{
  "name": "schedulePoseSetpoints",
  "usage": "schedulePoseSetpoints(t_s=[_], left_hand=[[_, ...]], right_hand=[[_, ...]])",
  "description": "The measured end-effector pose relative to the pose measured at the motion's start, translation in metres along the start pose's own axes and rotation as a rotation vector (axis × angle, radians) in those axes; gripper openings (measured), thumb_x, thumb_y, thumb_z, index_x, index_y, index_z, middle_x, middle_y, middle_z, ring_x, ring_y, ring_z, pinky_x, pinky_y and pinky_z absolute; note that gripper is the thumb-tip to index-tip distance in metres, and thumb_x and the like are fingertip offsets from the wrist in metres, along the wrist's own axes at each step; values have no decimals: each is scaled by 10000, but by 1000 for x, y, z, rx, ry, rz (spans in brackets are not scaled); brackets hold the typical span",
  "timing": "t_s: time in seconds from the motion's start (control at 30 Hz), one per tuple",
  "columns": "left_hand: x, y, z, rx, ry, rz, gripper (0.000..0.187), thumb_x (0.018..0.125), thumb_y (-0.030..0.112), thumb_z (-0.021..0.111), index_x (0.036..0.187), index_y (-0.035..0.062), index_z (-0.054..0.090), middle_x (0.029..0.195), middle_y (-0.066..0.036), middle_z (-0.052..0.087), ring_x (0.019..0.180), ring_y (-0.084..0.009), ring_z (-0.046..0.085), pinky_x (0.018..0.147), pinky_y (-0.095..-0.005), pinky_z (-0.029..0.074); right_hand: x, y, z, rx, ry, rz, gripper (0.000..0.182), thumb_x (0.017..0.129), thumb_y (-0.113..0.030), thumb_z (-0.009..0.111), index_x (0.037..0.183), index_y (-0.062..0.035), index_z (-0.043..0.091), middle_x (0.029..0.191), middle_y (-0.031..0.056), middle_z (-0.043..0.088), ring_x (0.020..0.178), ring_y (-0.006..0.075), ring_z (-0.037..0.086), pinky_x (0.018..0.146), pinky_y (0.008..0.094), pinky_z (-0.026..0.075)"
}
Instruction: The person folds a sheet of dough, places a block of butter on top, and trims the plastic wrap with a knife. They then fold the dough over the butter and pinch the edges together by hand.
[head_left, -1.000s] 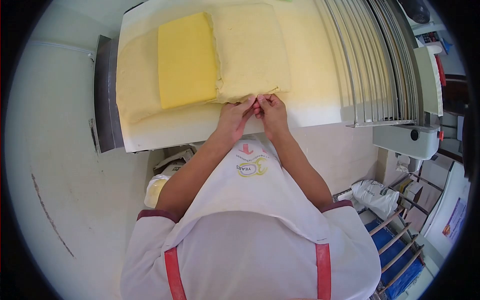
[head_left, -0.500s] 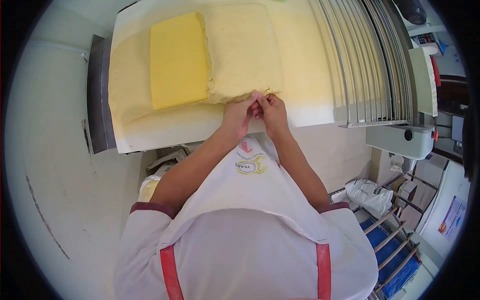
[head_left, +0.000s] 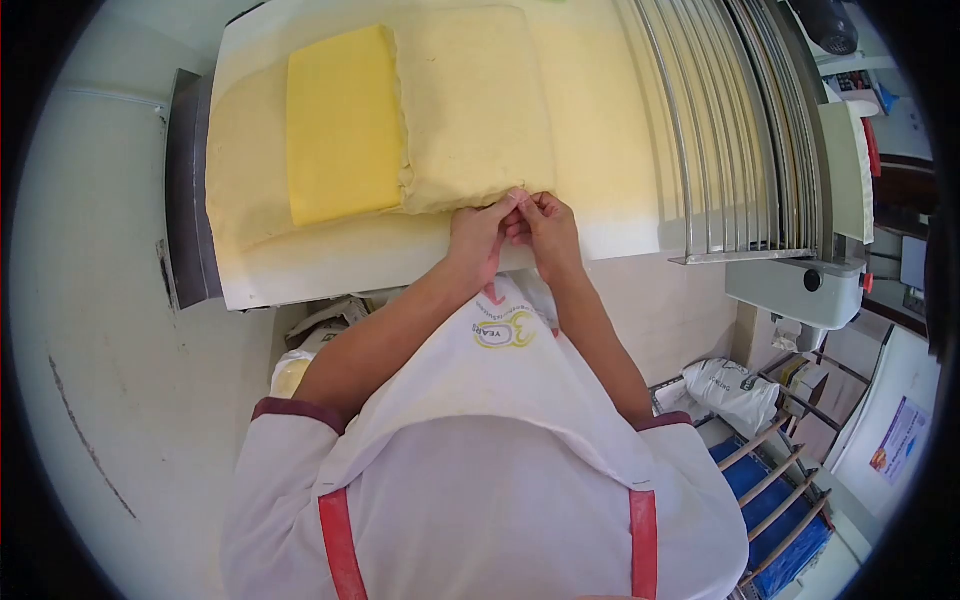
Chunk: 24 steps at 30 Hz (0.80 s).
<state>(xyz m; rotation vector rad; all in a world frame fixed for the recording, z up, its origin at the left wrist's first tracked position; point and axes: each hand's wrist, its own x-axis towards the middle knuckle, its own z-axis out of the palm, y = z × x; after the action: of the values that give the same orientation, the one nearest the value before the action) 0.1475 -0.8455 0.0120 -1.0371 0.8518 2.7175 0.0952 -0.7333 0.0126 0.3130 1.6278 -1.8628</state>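
A thick sheet of pale dough lies on the work table, its right part folded over toward a flat yellow slab that looks like butter. More dough shows to the left of the slab. At the near edge of the folded part, close to its right corner, my left hand and my right hand meet. Thumbs and fingertips of both are pinched together on the dough's edge. The exact bit of dough between them is mostly hidden by the fingers.
The pale table surface is dusted yellowish. A metal wire guard stands over its right side, beside a grey machine housing. A dark metal edge bounds the left end. Bags and a rack sit lower right.
The dough, slab and table sit slightly further left in view. My hands remain pinched at the near edge, and a small raised bit of dough by the right fingertips no longer shows.
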Motion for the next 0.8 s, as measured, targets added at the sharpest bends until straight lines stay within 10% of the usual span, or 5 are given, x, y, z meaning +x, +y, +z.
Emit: schedulePoseSetpoints(t_s=[0.63, 0.8], left_hand=[[-1, 5, 21, 99, 70, -22, 233, 921, 117, 648, 1114, -7, 608, 1074, -106, 647, 1033, -194, 615, 1023, -344, 477], [-37, 46, -20, 598, -271, -199, 348, 931, 157, 636, 1229, -14, 579, 1133, -91, 662, 1018, -140, 628, 882, -291, 508]], right_hand=[[18, -41, -42, -359, -208, -25, 211, 983, -135, 522, 844, 6, 595, 680, 61, 608, 546, 130, 560, 497, 267, 459], [28, -43, -57, -656, -265, 26, 185, 953, -143, 577, 869, 20, 602, 674, 72, 623, 552, 128, 576, 516, 268, 471]])
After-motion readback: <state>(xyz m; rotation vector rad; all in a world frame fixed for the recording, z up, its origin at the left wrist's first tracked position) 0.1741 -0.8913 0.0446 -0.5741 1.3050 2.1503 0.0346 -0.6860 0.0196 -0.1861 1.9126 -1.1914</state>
